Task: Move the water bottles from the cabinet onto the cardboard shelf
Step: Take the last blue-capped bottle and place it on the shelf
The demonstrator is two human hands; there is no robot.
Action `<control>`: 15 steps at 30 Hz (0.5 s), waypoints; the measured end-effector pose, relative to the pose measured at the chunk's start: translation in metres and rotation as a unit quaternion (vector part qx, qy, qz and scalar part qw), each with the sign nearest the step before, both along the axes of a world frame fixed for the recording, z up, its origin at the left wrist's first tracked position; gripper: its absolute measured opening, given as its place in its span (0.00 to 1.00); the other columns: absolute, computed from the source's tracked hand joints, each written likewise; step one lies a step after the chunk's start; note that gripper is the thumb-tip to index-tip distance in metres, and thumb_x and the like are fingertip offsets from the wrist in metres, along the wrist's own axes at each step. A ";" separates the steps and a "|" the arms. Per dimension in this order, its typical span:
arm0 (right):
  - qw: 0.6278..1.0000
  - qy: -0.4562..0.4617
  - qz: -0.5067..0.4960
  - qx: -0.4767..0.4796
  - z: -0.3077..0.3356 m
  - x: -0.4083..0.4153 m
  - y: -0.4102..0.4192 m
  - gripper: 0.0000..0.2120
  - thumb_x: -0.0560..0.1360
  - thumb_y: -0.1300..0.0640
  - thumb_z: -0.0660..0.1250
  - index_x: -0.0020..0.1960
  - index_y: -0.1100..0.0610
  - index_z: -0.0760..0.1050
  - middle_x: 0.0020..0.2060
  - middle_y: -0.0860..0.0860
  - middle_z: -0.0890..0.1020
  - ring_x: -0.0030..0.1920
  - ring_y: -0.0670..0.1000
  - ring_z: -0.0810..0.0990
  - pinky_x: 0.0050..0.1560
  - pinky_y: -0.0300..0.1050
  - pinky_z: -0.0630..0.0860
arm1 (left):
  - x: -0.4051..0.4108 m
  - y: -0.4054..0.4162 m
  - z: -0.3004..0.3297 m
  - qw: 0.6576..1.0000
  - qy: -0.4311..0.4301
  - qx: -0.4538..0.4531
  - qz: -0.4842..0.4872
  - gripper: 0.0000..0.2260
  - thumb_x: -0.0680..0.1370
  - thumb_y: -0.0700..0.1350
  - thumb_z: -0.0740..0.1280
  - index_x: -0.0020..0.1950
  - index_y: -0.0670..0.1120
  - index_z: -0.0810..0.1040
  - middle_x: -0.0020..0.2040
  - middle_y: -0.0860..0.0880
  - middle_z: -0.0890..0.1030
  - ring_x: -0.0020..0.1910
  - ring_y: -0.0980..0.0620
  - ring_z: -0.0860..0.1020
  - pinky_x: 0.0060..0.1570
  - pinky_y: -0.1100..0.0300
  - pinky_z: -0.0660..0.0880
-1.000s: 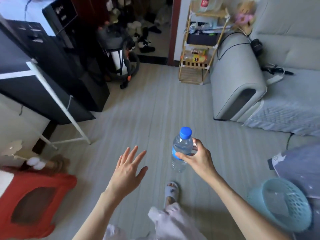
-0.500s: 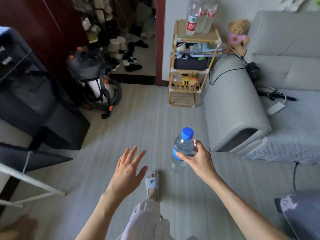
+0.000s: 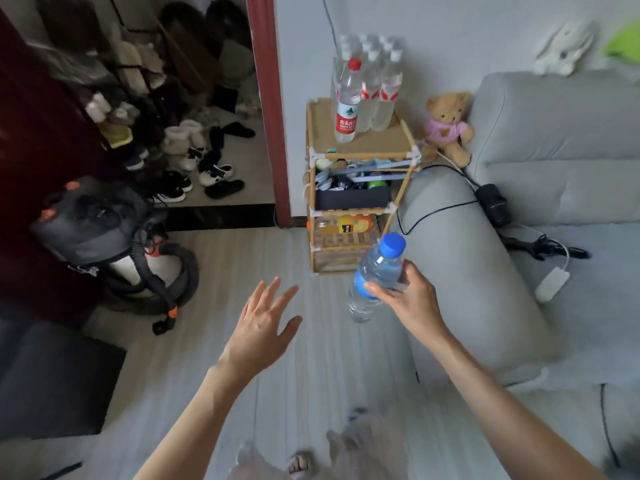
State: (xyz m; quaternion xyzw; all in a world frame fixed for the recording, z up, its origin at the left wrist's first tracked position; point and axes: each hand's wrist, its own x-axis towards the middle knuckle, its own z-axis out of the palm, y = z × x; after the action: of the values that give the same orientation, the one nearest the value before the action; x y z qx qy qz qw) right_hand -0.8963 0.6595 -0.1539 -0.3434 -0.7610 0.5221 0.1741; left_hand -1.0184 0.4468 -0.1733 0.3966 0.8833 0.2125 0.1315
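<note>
Two hands [image 3: 263, 327] — one teddy bear [image 3: 446, 126].

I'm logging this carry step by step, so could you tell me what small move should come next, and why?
Probably keep carrying the blue-capped bottle forward toward the shelf. The right hand grips it around the middle, short of the shelf, whose top has bare space in front of the bottles standing there. The left hand is open and holds nothing.

No text reads clearly (the red bottle label [image 3: 346, 124] blurs).
</note>
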 end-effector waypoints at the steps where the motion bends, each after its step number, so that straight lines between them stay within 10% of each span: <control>1: 1.000 0.008 -0.001 -0.001 0.001 -0.015 0.021 0.21 0.64 0.58 0.76 0.54 0.55 0.74 0.47 0.48 0.81 0.43 0.35 0.78 0.43 0.26 0.74 | -0.013 0.017 -0.002 1.000 -0.004 -0.005 -0.002 0.24 0.77 0.53 0.58 0.72 0.53 0.57 0.75 0.46 0.54 0.75 0.44 0.48 0.72 0.49 0.51; 15: 0.997 0.042 0.058 0.010 0.040 -0.215 0.307 0.19 0.65 0.56 0.75 0.54 0.52 0.74 0.50 0.48 0.81 0.51 0.47 0.80 0.53 0.41 0.74 | -0.173 0.247 -0.008 0.999 -0.012 -0.017 0.036 0.24 0.77 0.55 0.56 0.72 0.51 0.60 0.75 0.44 0.56 0.75 0.43 0.49 0.72 0.48 0.52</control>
State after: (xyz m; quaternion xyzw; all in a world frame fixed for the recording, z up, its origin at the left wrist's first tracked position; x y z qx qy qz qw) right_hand -1.1116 0.9662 -0.1142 -0.2749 -0.7769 0.5374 0.1790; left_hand -1.1911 0.6934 -0.1817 0.3596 0.8988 0.2068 0.1415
